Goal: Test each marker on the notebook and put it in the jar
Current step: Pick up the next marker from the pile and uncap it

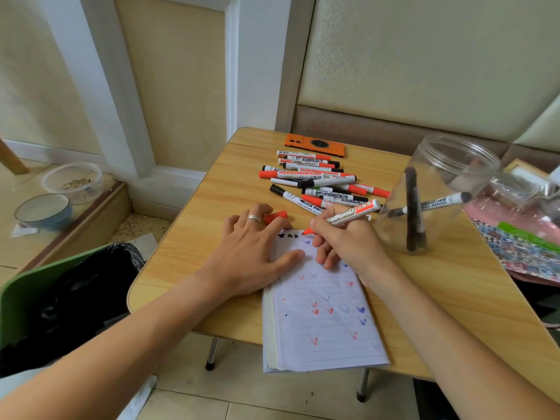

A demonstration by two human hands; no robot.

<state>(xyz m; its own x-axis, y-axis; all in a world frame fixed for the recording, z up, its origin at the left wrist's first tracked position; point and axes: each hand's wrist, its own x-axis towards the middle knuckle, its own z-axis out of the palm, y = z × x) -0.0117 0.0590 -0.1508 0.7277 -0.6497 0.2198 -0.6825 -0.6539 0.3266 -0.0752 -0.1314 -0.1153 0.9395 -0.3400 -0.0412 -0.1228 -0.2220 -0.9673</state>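
While the right hand (348,241) pinches a red marker (342,218) between thumb and fingers, its tip rests on the top of the notebook (327,322) page, which already carries red and blue tick marks. That notebook lies open at the near edge of the bench (194,237), its lower end hanging past the edge. Flat on the page's left margin, the left hand (251,256) has its fingers spread and relaxed; a ring sits on one finger, and a red cap (275,216) pokes out just beyond them, though whether it is gripped or merely lying there is hard to tell. Toward the far edge lies a loose pile of markers (321,180) with red and black caps, and behind them an orange phone case (315,144). Near the right edge stands a clear plastic jar (448,165) holding two markers, one upright and one leaning against its wall.
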